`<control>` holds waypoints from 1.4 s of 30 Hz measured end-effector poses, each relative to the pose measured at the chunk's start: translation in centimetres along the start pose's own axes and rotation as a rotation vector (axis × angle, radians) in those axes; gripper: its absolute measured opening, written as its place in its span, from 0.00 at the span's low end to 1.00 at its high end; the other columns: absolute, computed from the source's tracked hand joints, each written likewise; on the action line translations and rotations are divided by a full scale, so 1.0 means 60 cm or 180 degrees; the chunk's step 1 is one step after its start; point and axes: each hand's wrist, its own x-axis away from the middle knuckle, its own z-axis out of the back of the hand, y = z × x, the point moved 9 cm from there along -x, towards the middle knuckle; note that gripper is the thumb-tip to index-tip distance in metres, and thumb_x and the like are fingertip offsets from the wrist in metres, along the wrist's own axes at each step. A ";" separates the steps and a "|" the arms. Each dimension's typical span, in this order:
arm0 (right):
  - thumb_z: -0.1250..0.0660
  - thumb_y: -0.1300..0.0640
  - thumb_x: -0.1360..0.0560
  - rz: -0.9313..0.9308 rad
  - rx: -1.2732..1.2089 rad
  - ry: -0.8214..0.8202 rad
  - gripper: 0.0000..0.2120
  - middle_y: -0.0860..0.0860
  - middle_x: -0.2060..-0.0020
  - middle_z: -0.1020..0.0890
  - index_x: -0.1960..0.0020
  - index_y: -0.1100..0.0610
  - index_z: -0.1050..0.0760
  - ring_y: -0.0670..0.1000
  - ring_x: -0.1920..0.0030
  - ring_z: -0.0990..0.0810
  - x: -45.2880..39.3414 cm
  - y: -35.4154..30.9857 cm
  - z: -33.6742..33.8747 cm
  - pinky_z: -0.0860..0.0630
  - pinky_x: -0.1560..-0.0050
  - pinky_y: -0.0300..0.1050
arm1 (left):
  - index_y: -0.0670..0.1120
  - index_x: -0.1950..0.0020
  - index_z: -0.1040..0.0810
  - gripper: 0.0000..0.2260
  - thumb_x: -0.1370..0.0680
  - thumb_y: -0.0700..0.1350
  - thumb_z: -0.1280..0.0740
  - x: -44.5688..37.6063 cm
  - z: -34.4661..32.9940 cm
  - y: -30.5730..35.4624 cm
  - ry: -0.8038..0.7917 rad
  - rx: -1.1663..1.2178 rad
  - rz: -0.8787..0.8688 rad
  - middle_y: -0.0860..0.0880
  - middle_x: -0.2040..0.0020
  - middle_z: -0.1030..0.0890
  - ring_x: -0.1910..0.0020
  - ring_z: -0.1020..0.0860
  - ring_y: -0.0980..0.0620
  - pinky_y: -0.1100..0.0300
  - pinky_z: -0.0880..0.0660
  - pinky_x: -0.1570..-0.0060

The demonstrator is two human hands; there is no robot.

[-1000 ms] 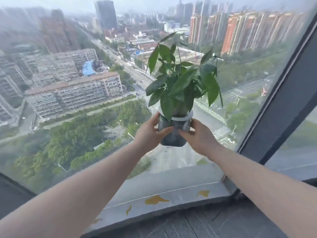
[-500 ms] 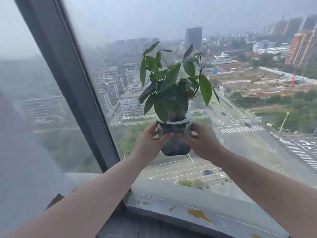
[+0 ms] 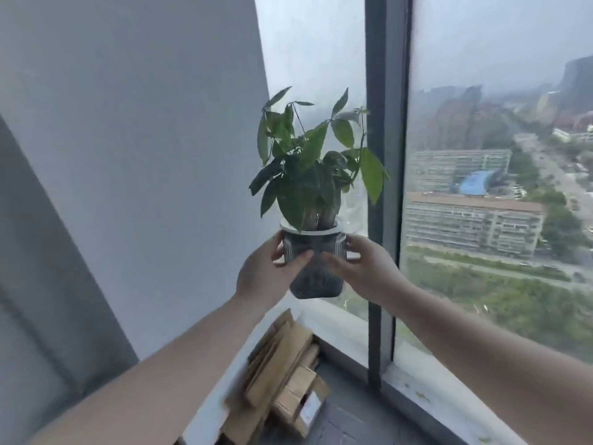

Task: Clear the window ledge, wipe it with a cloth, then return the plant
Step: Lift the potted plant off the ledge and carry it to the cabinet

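A leafy green plant (image 3: 308, 165) grows in a dark ribbed glass pot (image 3: 316, 277) with a white rim. I hold the pot in the air at chest height, in front of the window corner. My left hand (image 3: 266, 274) grips its left side and my right hand (image 3: 362, 268) grips its right side, thumbs on the near face. The pale window ledge (image 3: 426, 393) runs below and to the right along the glass, with small yellowish marks on it. No cloth is in view.
A grey wall (image 3: 144, 155) fills the left. A dark vertical window frame (image 3: 382, 187) stands just behind the plant. Flattened cardboard boxes (image 3: 285, 380) lean in the corner on the dark floor (image 3: 346, 422) below the pot.
The view has swung left from the open window pane to the corner by the wall. Both hands still hold the pot, carried leftward away from the ledge.
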 end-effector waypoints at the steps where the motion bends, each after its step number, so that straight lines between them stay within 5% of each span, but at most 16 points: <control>1: 0.30 0.50 0.25 0.0070 -0.0157 -0.0085 0.13 0.40 0.53 0.22 0.41 0.48 0.23 0.46 0.52 0.18 0.004 -0.034 -0.057 0.23 0.57 0.37 | 0.60 0.34 0.27 0.22 0.28 0.60 0.31 0.015 0.061 -0.029 0.0118 -0.0047 0.0051 0.54 0.39 0.20 0.44 0.21 0.54 0.52 0.23 0.43; 5: 0.28 0.49 0.28 0.0313 -0.0701 -0.0479 0.18 0.41 0.49 0.18 0.39 0.48 0.23 0.45 0.50 0.17 0.033 -0.171 -0.287 0.20 0.51 0.42 | 0.62 0.35 0.27 0.22 0.28 0.61 0.30 0.098 0.307 -0.148 0.0696 -0.0011 0.0285 0.58 0.42 0.19 0.48 0.20 0.59 0.54 0.23 0.45; 9: 0.27 0.51 0.28 0.0638 -0.1168 -0.0934 0.14 0.35 0.52 0.17 0.43 0.42 0.22 0.39 0.51 0.18 0.085 -0.302 -0.504 0.21 0.55 0.32 | 0.64 0.40 0.24 0.17 0.28 0.58 0.28 0.202 0.523 -0.247 0.1283 0.0016 0.0464 0.62 0.48 0.18 0.48 0.20 0.61 0.56 0.23 0.43; 13: 0.26 0.48 0.29 0.0730 -0.1420 -0.1461 0.20 0.41 0.48 0.16 0.38 0.48 0.22 0.45 0.48 0.17 0.139 -0.407 -0.699 0.20 0.46 0.45 | 0.63 0.36 0.26 0.26 0.33 0.66 0.30 0.305 0.703 -0.335 0.1735 -0.0241 0.0754 0.61 0.45 0.18 0.46 0.20 0.60 0.55 0.23 0.42; 17: 0.26 0.38 0.35 0.0930 -0.1455 -0.1970 0.29 0.43 0.48 0.15 0.38 0.49 0.22 0.46 0.47 0.17 0.195 -0.501 -0.870 0.21 0.42 0.51 | 0.64 0.37 0.25 0.23 0.31 0.63 0.30 0.404 0.846 -0.412 0.2197 -0.0369 0.1006 0.60 0.46 0.18 0.48 0.19 0.60 0.52 0.23 0.43; 21: 0.25 0.44 0.32 0.1038 -0.1540 -0.2377 0.25 0.43 0.47 0.16 0.37 0.51 0.22 0.45 0.47 0.17 0.241 -0.568 -1.018 0.21 0.42 0.49 | 0.64 0.38 0.24 0.22 0.32 0.62 0.29 0.483 0.951 -0.482 0.2583 -0.0403 0.1214 0.61 0.46 0.18 0.47 0.19 0.60 0.51 0.23 0.41; 29: 0.26 0.47 0.30 0.1237 -0.1973 -0.3314 0.20 0.44 0.48 0.15 0.39 0.49 0.21 0.47 0.48 0.17 0.345 -0.745 -1.373 0.20 0.45 0.48 | 0.79 0.57 0.27 0.13 0.33 0.60 0.30 0.621 1.216 -0.638 0.3426 -0.0708 0.1754 0.70 0.58 0.19 0.54 0.18 0.65 0.53 0.24 0.41; 34: 0.26 0.50 0.28 0.1359 -0.2262 -0.3853 0.17 0.46 0.49 0.15 0.40 0.50 0.20 0.50 0.48 0.16 0.466 -0.892 -1.546 0.20 0.44 0.52 | 0.63 0.40 0.26 0.17 0.26 0.51 0.28 0.748 1.380 -0.681 0.4015 -0.0991 0.1955 0.74 0.62 0.26 0.63 0.26 0.78 0.65 0.26 0.50; 42: 0.27 0.51 0.28 0.1609 -0.2195 -0.4606 0.17 0.45 0.48 0.15 0.40 0.51 0.20 0.48 0.47 0.17 0.763 -1.050 -1.758 0.21 0.43 0.47 | 0.57 0.32 0.27 0.24 0.27 0.54 0.28 1.058 1.568 -0.768 0.4529 -0.1121 0.2339 0.63 0.48 0.20 0.48 0.20 0.62 0.58 0.25 0.41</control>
